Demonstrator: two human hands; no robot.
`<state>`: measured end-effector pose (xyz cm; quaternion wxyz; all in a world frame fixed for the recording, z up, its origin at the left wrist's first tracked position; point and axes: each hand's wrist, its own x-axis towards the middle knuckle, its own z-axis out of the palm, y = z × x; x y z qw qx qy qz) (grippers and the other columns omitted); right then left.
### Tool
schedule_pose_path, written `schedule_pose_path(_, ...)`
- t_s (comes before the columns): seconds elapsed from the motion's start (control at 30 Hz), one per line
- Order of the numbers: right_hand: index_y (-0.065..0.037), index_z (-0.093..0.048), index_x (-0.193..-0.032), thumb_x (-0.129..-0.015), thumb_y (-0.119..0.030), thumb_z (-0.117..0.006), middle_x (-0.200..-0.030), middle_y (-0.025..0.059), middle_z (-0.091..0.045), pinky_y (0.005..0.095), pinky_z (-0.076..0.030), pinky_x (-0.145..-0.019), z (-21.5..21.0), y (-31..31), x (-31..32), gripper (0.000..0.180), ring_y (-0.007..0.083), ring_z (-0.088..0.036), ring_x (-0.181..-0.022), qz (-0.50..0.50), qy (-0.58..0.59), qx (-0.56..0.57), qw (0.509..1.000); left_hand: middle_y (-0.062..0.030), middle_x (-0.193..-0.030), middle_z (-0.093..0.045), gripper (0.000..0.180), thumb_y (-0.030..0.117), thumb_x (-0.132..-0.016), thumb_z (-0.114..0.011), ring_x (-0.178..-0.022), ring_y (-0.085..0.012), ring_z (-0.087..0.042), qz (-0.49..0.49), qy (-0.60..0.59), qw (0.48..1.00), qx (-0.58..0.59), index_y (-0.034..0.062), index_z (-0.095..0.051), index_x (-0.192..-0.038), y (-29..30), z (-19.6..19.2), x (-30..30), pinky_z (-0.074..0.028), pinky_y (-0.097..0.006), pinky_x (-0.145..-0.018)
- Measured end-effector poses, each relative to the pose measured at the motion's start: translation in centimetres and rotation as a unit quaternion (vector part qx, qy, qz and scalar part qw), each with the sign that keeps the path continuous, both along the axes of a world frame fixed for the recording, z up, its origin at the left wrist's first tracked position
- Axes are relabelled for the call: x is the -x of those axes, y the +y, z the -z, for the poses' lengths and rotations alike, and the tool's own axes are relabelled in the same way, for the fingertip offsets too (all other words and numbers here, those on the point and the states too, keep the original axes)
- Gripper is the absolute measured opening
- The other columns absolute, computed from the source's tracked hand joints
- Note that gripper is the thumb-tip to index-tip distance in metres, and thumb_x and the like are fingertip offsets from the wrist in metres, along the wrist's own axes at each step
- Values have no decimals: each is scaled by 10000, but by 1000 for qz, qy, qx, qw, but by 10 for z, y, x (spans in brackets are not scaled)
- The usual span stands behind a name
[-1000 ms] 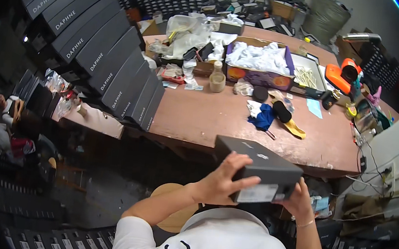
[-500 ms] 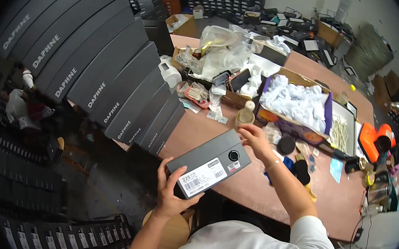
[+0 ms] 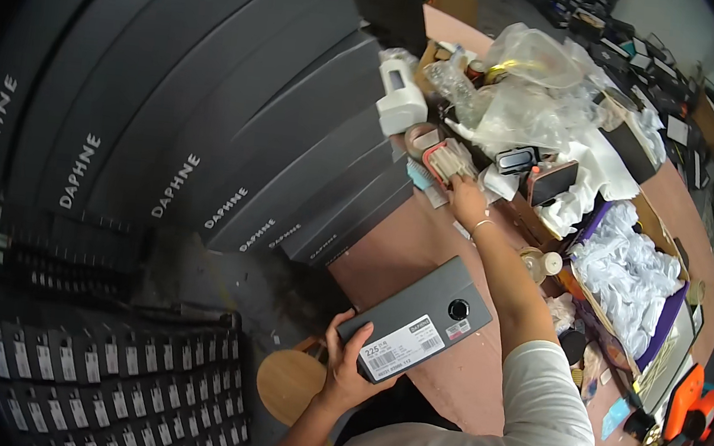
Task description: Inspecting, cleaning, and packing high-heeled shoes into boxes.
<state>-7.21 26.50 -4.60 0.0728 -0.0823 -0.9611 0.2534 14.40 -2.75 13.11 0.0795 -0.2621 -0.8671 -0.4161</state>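
My left hand (image 3: 348, 367) grips the near end of a dark grey shoe box (image 3: 416, 319) with a white label, held at the near edge of the brown table (image 3: 407, 241). My right hand (image 3: 466, 201) is stretched out across the table. Its fingers touch a small red-and-white bundle (image 3: 444, 160) lying beside a roll of tape (image 3: 421, 137). Whether the fingers are closed on the bundle is not clear.
A row of dark grey shoe boxes (image 3: 237, 123) leans along the left. A white handheld device (image 3: 400, 99), clear plastic bags (image 3: 531, 93), a phone (image 3: 550, 181) and a carton of white tissue paper (image 3: 631, 269) crowd the table. A round wooden stool (image 3: 290, 383) is below.
My right hand has let go of the box and reached far across the table to the red-and-white bundle. The box now rests in my left hand alone.
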Motion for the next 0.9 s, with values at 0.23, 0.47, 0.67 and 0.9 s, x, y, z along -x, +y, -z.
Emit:
schedule_pose_path(0.23, -1, -517, -1029, -925, -218, -548, -774, 116, -636, 359, -475, -598, -76, -9, -47, 243, 247, -607, -655, 29, 42, 374, 926, -304, -1273, -333, 940, 143, -518, -866, -1163, -454, -398, 3, 0, 999, -34, 63, -382, -1319, 0, 3, 1, -441, -502, -904)
schedule_pose_path(0.47, -18, -605, -1132, -933, -167, -479, -763, -11, -520, 223, -399, -591, -235, -41, -184, 279, 71, -460, -649, -153, 85, 305, 936, -302, -1317, -250, 819, 335, -713, -767, -1192, -458, -359, 64, -37, 994, -75, 67, -354, -1367, -13, -3, 7, -401, -510, -941)
schedule_pose_path(0.67, -18, -572, -902, -800, -87, -681, -721, 76, -555, 278, -462, -564, -272, -93, -215, 164, 154, -554, -611, -212, -19, 259, 942, -306, -1294, -302, 644, 333, -826, -632, -1191, -446, -358, 69, -23, 993, -95, 21, -397, -1338, -16, 2, 8, -333, -508, -990)
schedule_pose_path(0.9, -16, -593, -882, -756, -77, -712, -779, 114, -587, 339, -498, -618, -265, -113, -207, 184, 269, -623, -687, -302, -5, 145, 942, -280, -1288, -318, 651, 300, -793, -652, -1175, -438, -365, 65, -30, 991, -117, 30, -411, -1334, -19, 4, 4, -333, -509, -984)
